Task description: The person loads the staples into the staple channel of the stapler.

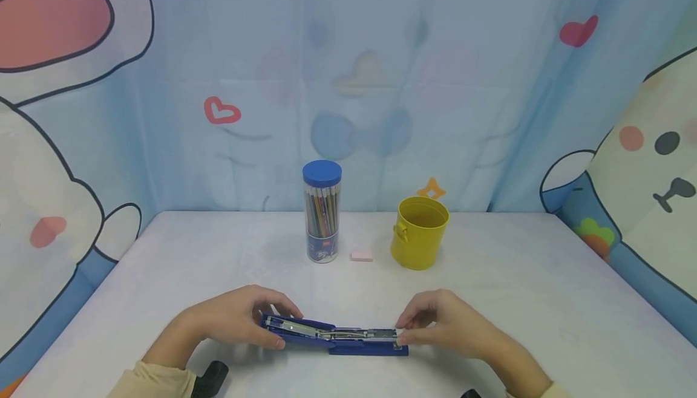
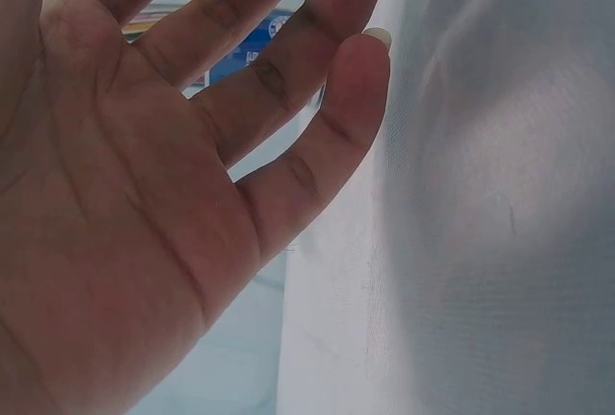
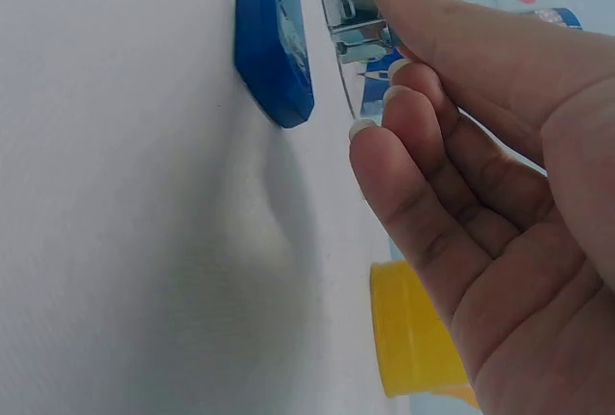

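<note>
**Opened blue stapler held flat at both ends**

At the near edge of the white table (image 1: pixel 544 301), the left hand (image 1: pixel 239 319) curls its fingers and thumb around the left end of a blue stapler (image 1: pixel 334 334), while the right hand (image 1: pixel 446 325) pinches the right end between thumb and fingertips (image 3: pixel 389 98). The two hands stay apart, one at each end, both closed on the stapler.

The stapler lies swung open and stretched out flat on the table, directly in front of the person. Its body is glossy blue plastic with rounded ends; a bright silver metal staple channel runs along the top, and the right wrist view shows its folded steel end just under the thumb. In the left wrist view only a blue corner shows above the open-looking palm, so the grip there is hard to read from that camera.

Farther back, near the middle of the table, stands a clear cylindrical tub of coloured pencils (image 1: pixel 322 213) with a blue lid. Just to its right lies a small pink eraser (image 1: pixel 362 256), and beside that a yellow metal bucket (image 1: pixel 418 233) with a side handle. The table covering is smooth white cloth with soft creases. Behind it hangs a pale blue cartoon backdrop (image 1: pixel 381 83) with hearts and rabbit figures. Beige sleeves are cut off at the bottom edge.
</note>
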Action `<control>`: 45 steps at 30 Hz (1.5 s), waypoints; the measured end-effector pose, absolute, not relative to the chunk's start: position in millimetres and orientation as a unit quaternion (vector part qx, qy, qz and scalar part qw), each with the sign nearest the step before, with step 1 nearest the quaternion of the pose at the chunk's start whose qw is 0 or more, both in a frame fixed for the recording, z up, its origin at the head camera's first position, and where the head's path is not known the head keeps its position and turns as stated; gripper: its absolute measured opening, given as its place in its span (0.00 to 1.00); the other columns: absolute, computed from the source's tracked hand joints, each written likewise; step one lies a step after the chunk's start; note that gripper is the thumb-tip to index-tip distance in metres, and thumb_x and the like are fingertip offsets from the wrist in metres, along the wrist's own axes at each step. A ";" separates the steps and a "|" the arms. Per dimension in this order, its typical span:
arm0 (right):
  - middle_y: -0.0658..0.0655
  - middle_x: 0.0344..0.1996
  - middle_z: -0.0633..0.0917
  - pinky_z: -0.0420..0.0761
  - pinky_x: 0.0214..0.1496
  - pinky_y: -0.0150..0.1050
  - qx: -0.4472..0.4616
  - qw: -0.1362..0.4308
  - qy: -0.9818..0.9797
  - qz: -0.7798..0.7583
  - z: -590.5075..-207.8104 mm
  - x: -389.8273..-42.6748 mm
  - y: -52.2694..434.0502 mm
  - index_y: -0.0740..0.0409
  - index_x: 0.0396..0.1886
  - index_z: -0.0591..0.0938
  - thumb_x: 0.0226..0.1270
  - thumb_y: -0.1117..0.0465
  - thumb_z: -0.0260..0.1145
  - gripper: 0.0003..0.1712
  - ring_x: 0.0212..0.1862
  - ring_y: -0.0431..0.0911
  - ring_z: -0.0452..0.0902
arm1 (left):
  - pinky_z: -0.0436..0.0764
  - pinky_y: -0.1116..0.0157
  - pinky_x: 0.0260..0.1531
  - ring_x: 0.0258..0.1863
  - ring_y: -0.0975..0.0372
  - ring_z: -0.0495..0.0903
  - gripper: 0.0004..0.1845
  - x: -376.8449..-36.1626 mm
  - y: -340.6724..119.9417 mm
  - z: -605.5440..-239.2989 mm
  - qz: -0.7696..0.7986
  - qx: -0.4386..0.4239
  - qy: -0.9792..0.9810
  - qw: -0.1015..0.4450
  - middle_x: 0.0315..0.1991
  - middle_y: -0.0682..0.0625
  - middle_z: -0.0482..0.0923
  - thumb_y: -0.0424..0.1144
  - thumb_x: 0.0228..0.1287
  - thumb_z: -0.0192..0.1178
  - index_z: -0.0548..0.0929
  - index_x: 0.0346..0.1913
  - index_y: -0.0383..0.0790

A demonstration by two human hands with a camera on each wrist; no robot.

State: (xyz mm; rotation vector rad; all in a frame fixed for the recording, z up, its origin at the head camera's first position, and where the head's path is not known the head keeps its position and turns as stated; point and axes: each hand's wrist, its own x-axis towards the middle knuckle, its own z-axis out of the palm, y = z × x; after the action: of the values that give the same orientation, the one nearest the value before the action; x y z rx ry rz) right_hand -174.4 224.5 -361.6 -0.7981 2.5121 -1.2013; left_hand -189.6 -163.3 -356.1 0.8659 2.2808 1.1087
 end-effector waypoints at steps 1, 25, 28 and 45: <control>0.45 0.31 0.86 0.81 0.38 0.35 -0.272 0.123 0.862 -0.410 -361.5 -174.6 224.1 0.50 0.34 0.89 0.59 0.54 0.78 0.07 0.33 0.41 0.79 | 0.80 0.62 0.35 0.34 0.60 0.80 0.19 -189.6 -163.4 -356.1 0.403 0.315 0.828 0.229 0.50 0.59 0.82 0.42 0.58 0.73 0.86 0.54 0.57; 0.45 0.30 0.85 0.80 0.37 0.34 -0.250 0.127 0.874 -0.397 -363.8 -175.3 221.4 0.47 0.33 0.90 0.54 0.54 0.81 0.08 0.32 0.41 0.78 | 0.80 0.63 0.37 0.38 0.61 0.79 0.19 -190.3 -164.0 -357.7 0.400 0.326 0.827 0.224 0.50 0.61 0.82 0.42 0.59 0.73 0.86 0.54 0.58; 0.44 0.30 0.85 0.80 0.37 0.34 -0.248 0.129 0.876 -0.394 -363.7 -175.3 221.2 0.46 0.33 0.91 0.54 0.54 0.81 0.08 0.32 0.41 0.78 | 0.80 0.63 0.37 0.38 0.61 0.79 0.19 -190.1 -164.3 -357.9 0.401 0.327 0.826 0.223 0.50 0.60 0.82 0.43 0.59 0.73 0.86 0.54 0.57; 0.45 0.32 0.85 0.81 0.38 0.35 -0.238 0.127 0.886 -0.378 -361.6 -176.8 229.6 0.44 0.34 0.90 0.51 0.50 0.82 0.12 0.34 0.43 0.78 | 0.79 0.63 0.36 0.37 0.60 0.80 0.20 -190.0 -163.5 -358.1 0.402 0.322 0.828 0.223 0.48 0.59 0.82 0.42 0.58 0.73 0.86 0.54 0.57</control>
State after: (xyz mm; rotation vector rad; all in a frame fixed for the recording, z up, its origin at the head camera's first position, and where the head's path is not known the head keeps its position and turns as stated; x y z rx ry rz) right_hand -176.8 229.6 -361.6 -0.6918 2.5775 -1.0994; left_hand -190.0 -163.5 -358.1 0.8896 2.2855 1.1092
